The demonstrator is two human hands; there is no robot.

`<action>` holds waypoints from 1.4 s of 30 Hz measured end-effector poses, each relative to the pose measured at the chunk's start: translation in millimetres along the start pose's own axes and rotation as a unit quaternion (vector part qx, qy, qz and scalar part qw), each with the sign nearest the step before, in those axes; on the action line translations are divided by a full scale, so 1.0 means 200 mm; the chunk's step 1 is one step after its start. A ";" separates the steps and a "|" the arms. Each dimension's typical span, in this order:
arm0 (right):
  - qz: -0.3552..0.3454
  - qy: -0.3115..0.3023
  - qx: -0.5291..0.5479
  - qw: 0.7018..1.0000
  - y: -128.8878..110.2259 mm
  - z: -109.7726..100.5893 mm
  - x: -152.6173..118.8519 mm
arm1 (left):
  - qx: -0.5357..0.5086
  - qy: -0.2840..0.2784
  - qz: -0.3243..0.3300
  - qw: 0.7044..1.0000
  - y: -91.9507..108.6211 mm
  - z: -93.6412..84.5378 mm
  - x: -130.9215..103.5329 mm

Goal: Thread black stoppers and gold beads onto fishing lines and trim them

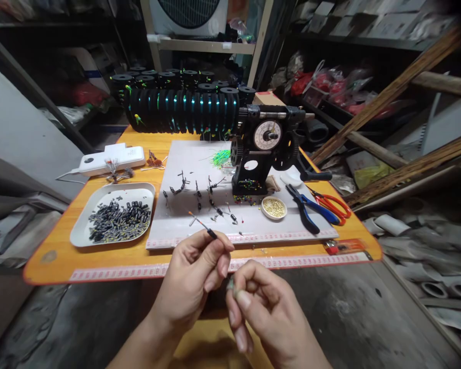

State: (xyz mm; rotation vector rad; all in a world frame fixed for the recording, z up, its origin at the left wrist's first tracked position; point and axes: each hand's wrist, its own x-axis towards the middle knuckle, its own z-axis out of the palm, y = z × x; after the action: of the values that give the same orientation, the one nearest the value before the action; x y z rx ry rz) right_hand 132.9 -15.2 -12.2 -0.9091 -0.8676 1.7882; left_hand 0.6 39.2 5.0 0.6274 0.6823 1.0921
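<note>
My left hand [202, 264] is closed in a pinch at the table's front edge. From its fingertips a thin black rod with an orange tip [206, 229] points up and left. Just to the right, my right hand [263, 305] pinches something small and pale greenish [231, 283], too small to name. Beyond the hands, several small black pieces with wires [198, 197] lie on the grey board [292, 233]. A round white dish of gold beads [274, 208] sits to their right.
A white tray [77, 230] of small black and grey parts stands at left, near a white power strip [111, 160]. A black winding machine [249, 174] carries a row of black spools [180, 110]. Blue-handled pliers [311, 207], orange-handled pliers [336, 205] and a lighter [343, 246] lie at right.
</note>
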 end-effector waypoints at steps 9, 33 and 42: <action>0.007 -0.009 -0.007 1.000 0.00 -0.05 0.00 | 0.018 -0.010 -0.084 0.996 -0.07 -0.07 -0.12; -0.360 -0.068 -0.333 0.869 0.01 -0.15 0.05 | -0.021 0.015 0.006 1.000 -0.13 -0.01 -0.01; -0.271 0.006 -0.305 0.913 0.00 -0.15 0.01 | -0.055 0.051 0.065 0.995 -0.15 0.07 0.07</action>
State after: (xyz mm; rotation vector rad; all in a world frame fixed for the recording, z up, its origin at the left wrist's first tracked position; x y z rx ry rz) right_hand 159.1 -8.1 -26.7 -0.9321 -1.5444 1.0353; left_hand 32.7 40.2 -10.9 0.5295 0.6699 1.2812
